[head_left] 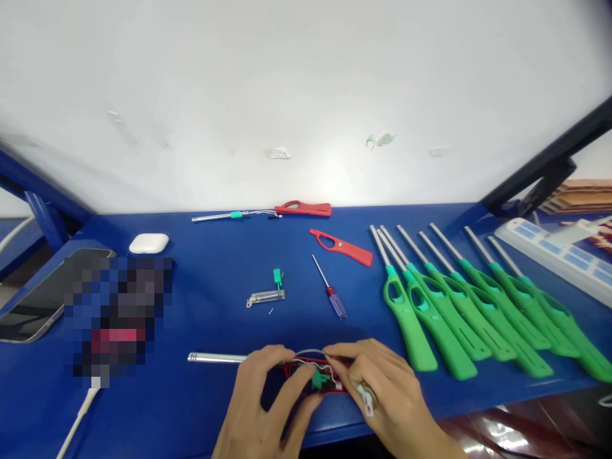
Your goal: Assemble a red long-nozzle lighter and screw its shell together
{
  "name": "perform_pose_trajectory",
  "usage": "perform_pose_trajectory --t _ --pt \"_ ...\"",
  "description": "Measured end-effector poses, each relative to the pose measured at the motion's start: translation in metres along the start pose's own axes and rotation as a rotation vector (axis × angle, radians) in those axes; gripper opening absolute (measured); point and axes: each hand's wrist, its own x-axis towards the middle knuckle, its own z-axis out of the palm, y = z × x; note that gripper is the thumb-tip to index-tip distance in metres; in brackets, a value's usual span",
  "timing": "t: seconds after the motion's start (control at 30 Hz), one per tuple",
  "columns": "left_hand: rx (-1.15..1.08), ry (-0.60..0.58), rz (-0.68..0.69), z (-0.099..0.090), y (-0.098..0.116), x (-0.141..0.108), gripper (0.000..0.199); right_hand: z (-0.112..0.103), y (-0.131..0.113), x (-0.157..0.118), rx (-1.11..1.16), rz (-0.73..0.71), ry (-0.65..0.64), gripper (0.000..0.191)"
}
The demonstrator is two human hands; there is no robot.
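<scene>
The open red lighter shell (345, 391) lies near the table's front edge, with a metal barrel (217, 357) pointing left. A green trigger piece (317, 380) and white wires (329, 370) show inside it. My left hand (268, 395) is closed around the shell, its fingers on the edge and by the trigger piece. My right hand (382, 382) pinches at a thin pale tube (310, 351) that arches over the shell. Tucked in that hand is a small clear piece with a pale end (367, 400); most of it is hidden.
Beyond my hands lie a clear fuel tank (266, 297), a green trigger (277, 278), a screw (271, 311) and a screwdriver (335, 299). Red shells (351, 250) lie farther back. Several green lighters (411, 331) line the right, beside a power strip (564, 255). Phone (43, 293) at left.
</scene>
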Motion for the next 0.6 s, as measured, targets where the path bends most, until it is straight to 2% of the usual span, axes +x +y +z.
perform_pose_trajectory --t 0.07,0.13,0.27,0.43,0.53,0.6 --pt "0.025 0.007 -0.012 -0.001 0.001 0.007 0.036 0.001 -0.001 0.0 0.013 0.004 0.01 0.028" --pt "0.06 -0.02 0.039 0.0 -0.001 0.015 0.044 0.002 -0.002 0.002 0.025 0.001 0.017 0.029" --pt "0.057 -0.035 0.146 0.011 -0.007 0.024 0.037 0.001 -0.003 0.004 0.031 0.017 0.046 0.03" --pt "0.033 0.004 0.146 0.017 -0.008 0.026 0.037 -0.011 -0.005 0.001 -0.005 0.191 0.123 0.029" --pt "0.025 0.002 0.134 0.016 -0.006 0.027 0.036 -0.018 -0.004 -0.003 -0.067 0.294 0.08 0.005" --pt "0.022 0.004 0.131 0.016 -0.005 0.028 0.033 -0.02 -0.002 -0.006 -0.103 0.317 0.038 0.015"
